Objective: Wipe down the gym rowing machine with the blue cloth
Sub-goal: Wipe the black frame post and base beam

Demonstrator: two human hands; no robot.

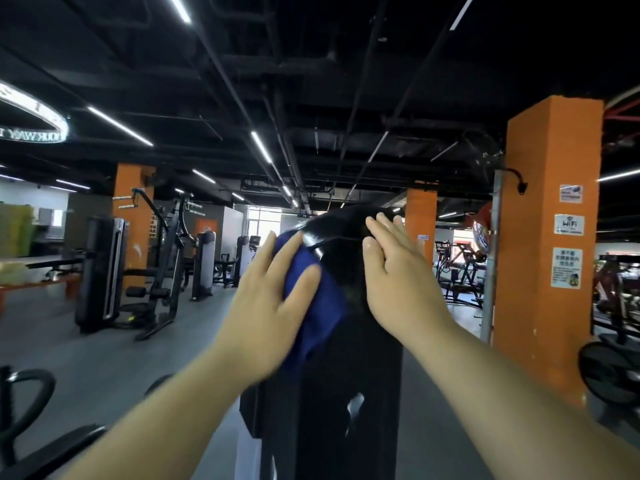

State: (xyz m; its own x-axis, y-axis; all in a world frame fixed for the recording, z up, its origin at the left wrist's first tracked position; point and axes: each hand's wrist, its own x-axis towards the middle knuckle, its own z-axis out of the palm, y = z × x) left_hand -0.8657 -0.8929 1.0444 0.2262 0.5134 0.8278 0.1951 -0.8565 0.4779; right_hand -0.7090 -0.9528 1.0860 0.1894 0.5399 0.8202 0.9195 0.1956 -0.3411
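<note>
Blue cloth (323, 310) is lying bunched against the left flank of the rowing machine (332, 393), just below the middle of the frame, with one tail hanging down the black body. The left hand (273, 306) is pressing it there, palm flat, fingers straight and spread wide, the forearm reaching up from the lower left corner. The right hand (398, 268) is resting bare on the opposite flank, fingers straight and close together, holding nothing, its forearm rising from the lower right.

The machine's housing is standing upright between the two arms at centre frame, glossy black, rounded at the top and catching pale reflections. The edge of the picture is blurring it, so which part of the rower this is cannot be told for sure.

Farther back, a black weight-stack machine (104, 271) is standing at the left on the grey floor, and an orange pillar (550, 237) carrying white notices is rising at the right.
</note>
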